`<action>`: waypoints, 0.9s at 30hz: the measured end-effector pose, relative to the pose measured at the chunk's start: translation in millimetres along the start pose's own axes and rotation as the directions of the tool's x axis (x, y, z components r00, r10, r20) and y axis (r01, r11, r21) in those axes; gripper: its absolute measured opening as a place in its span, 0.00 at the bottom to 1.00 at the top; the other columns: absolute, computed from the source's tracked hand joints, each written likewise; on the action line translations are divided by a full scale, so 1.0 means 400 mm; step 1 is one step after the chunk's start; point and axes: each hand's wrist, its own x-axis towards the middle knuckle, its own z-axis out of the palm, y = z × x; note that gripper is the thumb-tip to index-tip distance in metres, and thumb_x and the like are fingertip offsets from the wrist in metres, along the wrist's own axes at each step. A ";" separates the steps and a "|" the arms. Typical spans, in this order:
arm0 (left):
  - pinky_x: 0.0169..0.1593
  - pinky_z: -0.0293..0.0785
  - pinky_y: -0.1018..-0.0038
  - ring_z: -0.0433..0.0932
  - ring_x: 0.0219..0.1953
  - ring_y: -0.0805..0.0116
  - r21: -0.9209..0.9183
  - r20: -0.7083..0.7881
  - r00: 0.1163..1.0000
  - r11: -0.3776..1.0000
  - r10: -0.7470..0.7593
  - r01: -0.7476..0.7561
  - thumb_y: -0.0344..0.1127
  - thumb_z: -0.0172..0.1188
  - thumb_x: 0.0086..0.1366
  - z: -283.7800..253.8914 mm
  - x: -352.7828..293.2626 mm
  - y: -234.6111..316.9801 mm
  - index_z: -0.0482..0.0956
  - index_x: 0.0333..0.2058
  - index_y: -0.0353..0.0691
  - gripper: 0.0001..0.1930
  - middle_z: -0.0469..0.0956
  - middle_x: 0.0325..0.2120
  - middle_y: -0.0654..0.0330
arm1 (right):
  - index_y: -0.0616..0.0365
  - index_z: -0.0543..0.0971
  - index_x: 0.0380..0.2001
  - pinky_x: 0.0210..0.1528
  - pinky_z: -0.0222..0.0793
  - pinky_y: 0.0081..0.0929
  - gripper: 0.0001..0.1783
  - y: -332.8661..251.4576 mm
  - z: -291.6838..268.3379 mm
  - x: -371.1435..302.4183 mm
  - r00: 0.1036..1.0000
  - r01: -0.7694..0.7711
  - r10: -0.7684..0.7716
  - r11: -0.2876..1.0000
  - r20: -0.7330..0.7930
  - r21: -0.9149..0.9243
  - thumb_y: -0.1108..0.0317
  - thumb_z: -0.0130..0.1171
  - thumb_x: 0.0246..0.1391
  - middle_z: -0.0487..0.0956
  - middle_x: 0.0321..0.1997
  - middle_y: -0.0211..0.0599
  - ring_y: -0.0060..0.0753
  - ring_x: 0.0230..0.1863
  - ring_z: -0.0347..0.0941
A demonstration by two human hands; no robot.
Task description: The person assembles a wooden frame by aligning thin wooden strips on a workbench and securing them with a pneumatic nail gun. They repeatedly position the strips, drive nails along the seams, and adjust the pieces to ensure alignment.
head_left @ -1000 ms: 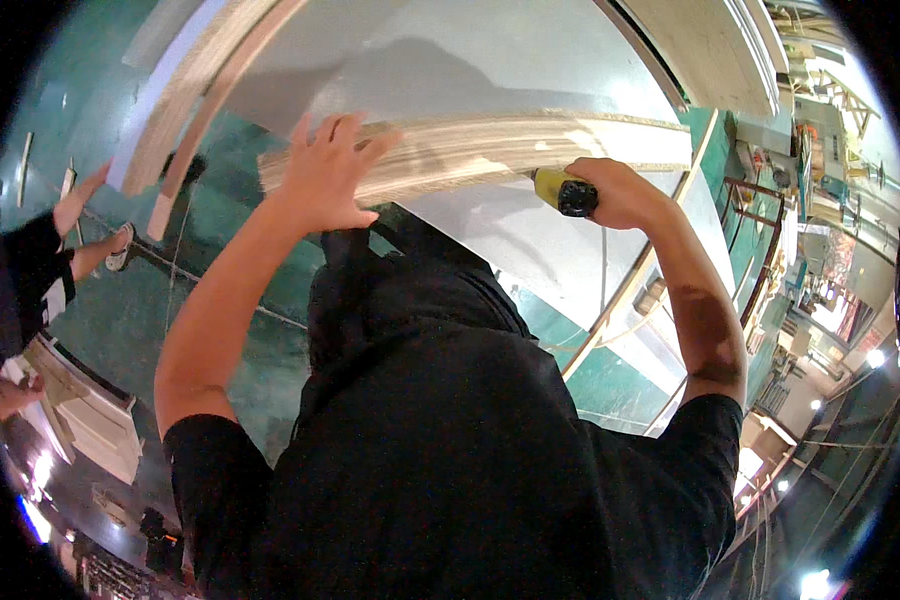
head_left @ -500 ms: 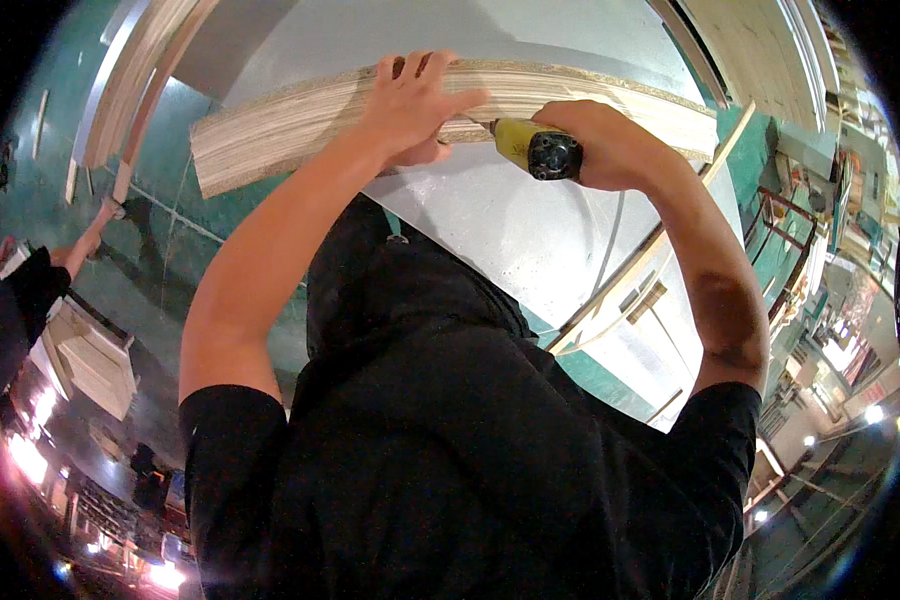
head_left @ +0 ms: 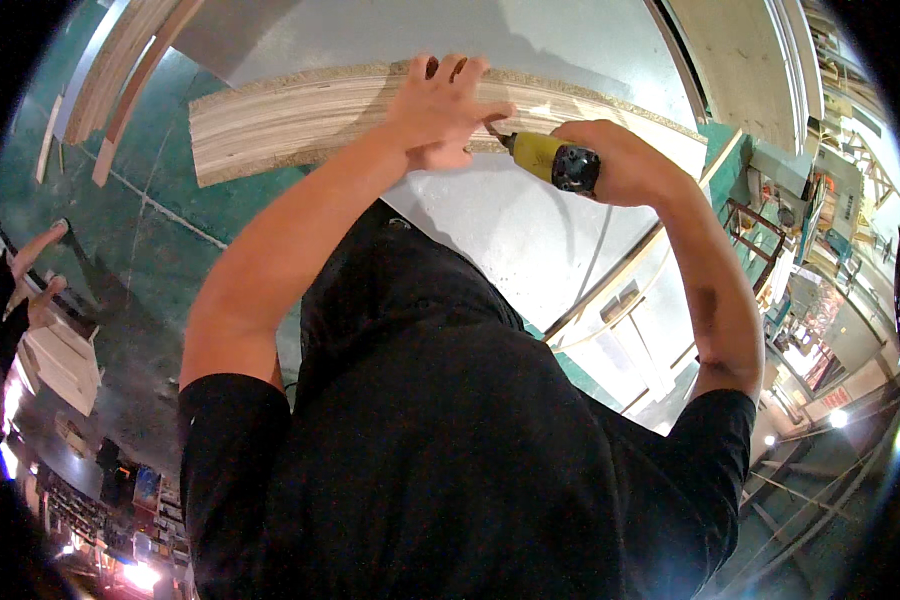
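Note:
A long board [head_left: 260, 130] with striped wood grain and rough chipboard edges lies across a pale grey work surface [head_left: 500, 205]. My left hand [head_left: 440, 112] rests on its middle, fingers spread toward the far edge and thumb toward the near one. My right hand [head_left: 625, 165] is closed round a yellow-green power drill [head_left: 538, 155] with a black rear end. The drill's thin tip points left, close beside my left hand's outstretched finger. Whether that tip touches the board I cannot tell.
Stacked boards stand at the far left [head_left: 120, 70] and far right [head_left: 740, 60]. Wood strips [head_left: 610, 285] lie at the near right of the work surface. At the left rim another person's hands [head_left: 45, 290] show above pale panels [head_left: 65, 365]. The floor [head_left: 160, 220] is green.
My left hand has slid a little to the right along the board. My right hand and the drill have also moved slightly right and nearer to me. The other person's arms have shifted.

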 end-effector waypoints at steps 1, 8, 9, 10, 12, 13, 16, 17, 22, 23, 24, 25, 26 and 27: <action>0.65 0.59 0.43 0.61 0.69 0.46 -0.007 0.029 1.000 1.000 -0.006 0.006 0.51 0.76 0.46 -0.008 0.002 0.001 0.73 0.64 0.79 0.43 0.62 0.67 0.51 | 0.55 0.80 0.47 0.54 0.75 0.47 0.21 -0.005 0.001 -0.005 1.000 0.002 -0.002 1.000 -0.019 0.011 0.73 0.71 0.47 0.84 0.46 0.48 0.56 0.51 0.80; 0.67 0.56 0.39 0.60 0.70 0.46 -0.014 0.044 0.999 1.000 -0.024 0.025 0.49 0.74 0.48 -0.012 0.002 0.003 0.74 0.65 0.76 0.41 0.62 0.68 0.51 | 0.54 0.79 0.52 0.59 0.73 0.44 0.28 -0.026 -0.016 0.000 0.992 -0.095 0.098 0.995 0.074 -0.043 0.75 0.74 0.44 0.83 0.50 0.48 0.56 0.56 0.78; 0.67 0.56 0.40 0.60 0.70 0.47 -0.015 0.034 0.999 1.000 -0.023 0.023 0.49 0.74 0.48 -0.013 0.003 0.000 0.73 0.65 0.76 0.41 0.62 0.68 0.51 | 0.53 0.78 0.57 0.63 0.73 0.42 0.35 -0.027 -0.022 0.003 0.984 -0.135 0.143 0.988 0.111 -0.072 0.75 0.76 0.42 0.82 0.55 0.49 0.56 0.59 0.77; 0.68 0.55 0.40 0.60 0.70 0.47 -0.015 0.024 0.999 1.000 -0.023 0.023 0.49 0.74 0.49 -0.014 0.004 -0.003 0.73 0.65 0.76 0.41 0.62 0.68 0.51 | 0.53 0.78 0.58 0.63 0.73 0.42 0.36 -0.023 -0.019 0.005 0.983 -0.138 0.144 0.989 0.114 -0.058 0.75 0.76 0.42 0.82 0.55 0.49 0.56 0.59 0.77; 0.68 0.55 0.40 0.59 0.70 0.47 0.000 0.008 1.000 1.000 -0.030 0.030 0.49 0.74 0.48 -0.006 -0.002 -0.002 0.73 0.65 0.76 0.41 0.62 0.68 0.52 | 0.52 0.77 0.59 0.64 0.73 0.42 0.38 -0.008 -0.005 0.009 0.983 -0.141 0.144 0.989 0.117 -0.035 0.76 0.77 0.40 0.82 0.56 0.49 0.56 0.60 0.76; 0.68 0.55 0.41 0.59 0.70 0.47 0.008 -0.002 0.999 0.999 -0.034 0.034 0.49 0.74 0.48 -0.004 -0.002 -0.002 0.73 0.65 0.75 0.41 0.62 0.68 0.52 | 0.53 0.79 0.54 0.61 0.73 0.43 0.32 0.000 -0.007 0.001 0.994 -0.094 0.094 0.996 0.053 0.002 0.75 0.75 0.42 0.83 0.52 0.48 0.56 0.56 0.78; 0.68 0.54 0.41 0.58 0.71 0.47 -0.036 0.068 0.997 0.999 -0.018 0.020 0.49 0.76 0.47 -0.011 -0.002 -0.005 0.73 0.65 0.74 0.42 0.61 0.69 0.52 | 0.55 0.82 0.48 0.58 0.75 0.45 0.25 -0.004 -0.039 -0.025 0.988 -0.128 0.130 0.991 -0.082 0.024 0.74 0.72 0.43 0.85 0.46 0.48 0.55 0.51 0.81; 0.68 0.54 0.41 0.58 0.71 0.47 -0.050 0.045 0.999 0.999 -0.016 0.018 0.48 0.76 0.46 -0.012 -0.001 -0.009 0.74 0.64 0.73 0.42 0.61 0.69 0.51 | 0.55 0.82 0.49 0.58 0.75 0.45 0.25 0.014 -0.053 -0.018 0.987 -0.117 0.121 0.992 -0.106 0.039 0.74 0.72 0.43 0.85 0.46 0.48 0.55 0.51 0.81; 0.68 0.53 0.42 0.60 0.71 0.46 -0.109 -0.075 0.997 0.994 0.001 -0.009 0.46 0.78 0.43 0.006 -0.007 -0.011 0.78 0.61 0.68 0.40 0.61 0.69 0.50 | 0.53 0.78 0.61 0.63 0.74 0.39 0.37 0.039 -0.123 0.039 0.972 -0.225 0.219 0.972 -0.091 -0.063 0.75 0.77 0.45 0.83 0.55 0.49 0.53 0.57 0.80; 0.68 0.53 0.43 0.60 0.71 0.46 -0.117 -0.086 0.996 0.993 0.005 -0.015 0.46 0.78 0.43 0.010 -0.005 -0.013 0.78 0.60 0.68 0.40 0.62 0.69 0.50 | 0.54 0.79 0.59 0.60 0.75 0.40 0.34 0.040 -0.126 0.042 0.979 -0.175 0.170 0.984 -0.112 -0.039 0.75 0.74 0.45 0.84 0.52 0.49 0.53 0.54 0.80; 0.68 0.53 0.43 0.60 0.70 0.46 -0.126 -0.094 0.996 0.992 0.006 -0.018 0.45 0.78 0.43 0.010 -0.005 -0.014 0.79 0.60 0.68 0.40 0.62 0.69 0.50 | 0.54 0.80 0.57 0.58 0.76 0.42 0.31 0.041 -0.126 0.046 0.984 -0.123 0.120 0.992 -0.132 -0.016 0.75 0.72 0.45 0.85 0.49 0.48 0.53 0.52 0.81; 0.68 0.53 0.43 0.60 0.70 0.46 -0.136 -0.103 0.995 0.991 0.007 -0.021 0.45 0.78 0.42 0.010 -0.005 -0.015 0.79 0.59 0.68 0.40 0.63 0.68 0.50 | 0.55 0.81 0.55 0.55 0.77 0.43 0.29 0.041 -0.127 0.050 0.986 -0.070 0.070 0.998 -0.152 0.006 0.75 0.69 0.45 0.86 0.46 0.48 0.53 0.49 0.82; 0.68 0.53 0.43 0.60 0.70 0.46 -0.151 -0.104 0.995 0.988 0.010 -0.026 0.44 0.78 0.42 0.010 -0.005 -0.014 0.80 0.59 0.68 0.39 0.63 0.68 0.50 | 0.55 0.81 0.55 0.55 0.77 0.43 0.29 0.037 -0.127 0.055 0.989 -0.075 0.075 0.997 -0.126 0.002 0.75 0.69 0.45 0.86 0.46 0.48 0.53 0.49 0.82; 0.68 0.52 0.43 0.61 0.70 0.46 -0.165 -0.104 0.995 0.986 0.012 -0.029 0.44 0.79 0.41 0.007 -0.006 -0.013 0.80 0.58 0.68 0.39 0.63 0.68 0.50 | 0.55 0.81 0.56 0.55 0.77 0.43 0.30 0.029 -0.127 0.063 0.992 -0.079 0.079 0.997 -0.099 -0.001 0.75 0.69 0.45 0.86 0.47 0.48 0.53 0.49 0.82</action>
